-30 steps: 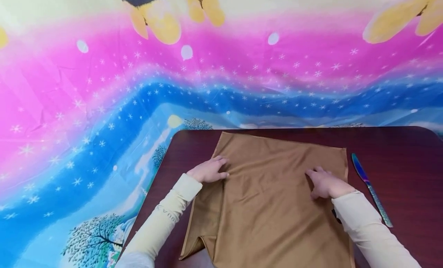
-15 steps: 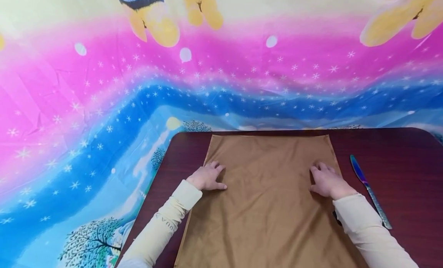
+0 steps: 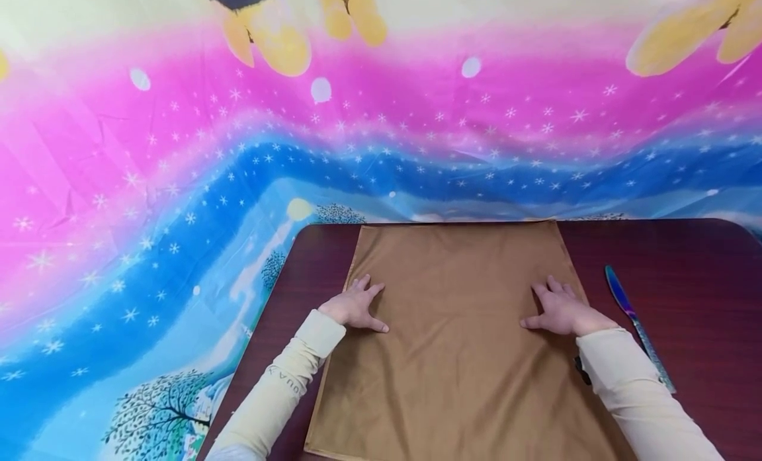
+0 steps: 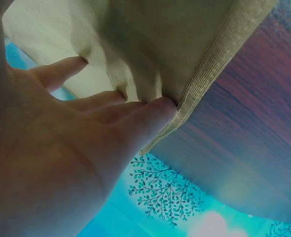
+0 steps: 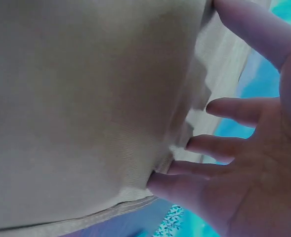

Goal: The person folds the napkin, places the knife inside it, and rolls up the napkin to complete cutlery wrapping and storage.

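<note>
A brown hemmed cloth [image 3: 452,355] lies spread over the table, with soft wrinkles across its lower half. On its left edge my left hand [image 3: 356,307] rests with fingers spread. The left wrist view shows those fingertips [image 4: 162,104] pressing small creases into the fabric beside the stitched hem [image 4: 207,79]. Across from it, my right hand [image 3: 559,310] touches the cloth near the right edge, thumb pointing inward. In the right wrist view the spread fingers [image 5: 219,145] meet the fabric at their tips. Neither hand pinches the cloth.
A table knife [image 3: 639,329] with an iridescent blade lies to the right of the cloth, close to my right sleeve [image 3: 631,381]. The dark red wooden table [image 3: 702,289] ends at the back against a printed pink and blue backdrop [image 3: 381,117].
The cloth's folded-over left part has opened out flat. Its far edge has straightened and moved to the table's back edge. Both hands have spread their fingers wider on it.
</note>
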The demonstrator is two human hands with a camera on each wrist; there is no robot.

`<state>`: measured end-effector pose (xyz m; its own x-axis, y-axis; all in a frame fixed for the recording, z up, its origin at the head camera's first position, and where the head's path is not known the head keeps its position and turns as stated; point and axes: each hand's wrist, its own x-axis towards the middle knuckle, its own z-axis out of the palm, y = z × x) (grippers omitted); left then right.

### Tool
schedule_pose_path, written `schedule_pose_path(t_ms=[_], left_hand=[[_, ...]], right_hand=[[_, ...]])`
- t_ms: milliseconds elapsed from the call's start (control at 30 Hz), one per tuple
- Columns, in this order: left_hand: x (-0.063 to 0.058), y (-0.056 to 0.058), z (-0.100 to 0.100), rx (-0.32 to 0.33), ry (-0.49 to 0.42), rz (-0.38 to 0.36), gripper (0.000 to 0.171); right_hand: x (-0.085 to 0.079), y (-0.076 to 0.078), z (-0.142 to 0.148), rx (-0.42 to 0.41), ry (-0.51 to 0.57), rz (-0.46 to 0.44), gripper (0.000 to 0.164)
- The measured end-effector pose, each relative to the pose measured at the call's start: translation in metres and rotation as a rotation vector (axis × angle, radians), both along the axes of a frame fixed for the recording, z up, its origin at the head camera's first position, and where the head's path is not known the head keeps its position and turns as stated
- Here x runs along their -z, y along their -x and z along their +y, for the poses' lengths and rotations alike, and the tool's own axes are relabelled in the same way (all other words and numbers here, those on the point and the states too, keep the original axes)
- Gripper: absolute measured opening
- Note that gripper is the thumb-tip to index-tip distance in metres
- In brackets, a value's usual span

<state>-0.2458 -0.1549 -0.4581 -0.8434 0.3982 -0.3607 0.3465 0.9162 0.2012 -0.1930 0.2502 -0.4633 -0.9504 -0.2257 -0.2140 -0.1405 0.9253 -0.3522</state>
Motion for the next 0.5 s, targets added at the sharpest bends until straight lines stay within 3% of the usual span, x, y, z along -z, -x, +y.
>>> schedule_pose_path(t_ms=[133, 300, 433, 500], left_hand=[[0.002, 0.001, -0.001, 0.013, -0.002, 0.026, 0.096], [0.005, 0.008, -0.006, 0.046, -0.006, 0.139, 0.089], [0.009, 0.020, -0.013, 0.020, -0.011, 0.193, 0.081], [0.011, 0.026, -0.016, -0.004, -0.013, 0.181, 0.080]], right_hand=[[0.000, -0.002, 0.000, 0.001, 0.002, 0.022, 0.091], [-0.002, -0.006, -0.001, 0.016, -0.012, 0.021, 0.090], [-0.003, -0.009, -0.003, 0.012, -0.030, 0.018, 0.090], [-0.003, -0.009, -0.003, 0.005, -0.041, 0.012, 0.090]])
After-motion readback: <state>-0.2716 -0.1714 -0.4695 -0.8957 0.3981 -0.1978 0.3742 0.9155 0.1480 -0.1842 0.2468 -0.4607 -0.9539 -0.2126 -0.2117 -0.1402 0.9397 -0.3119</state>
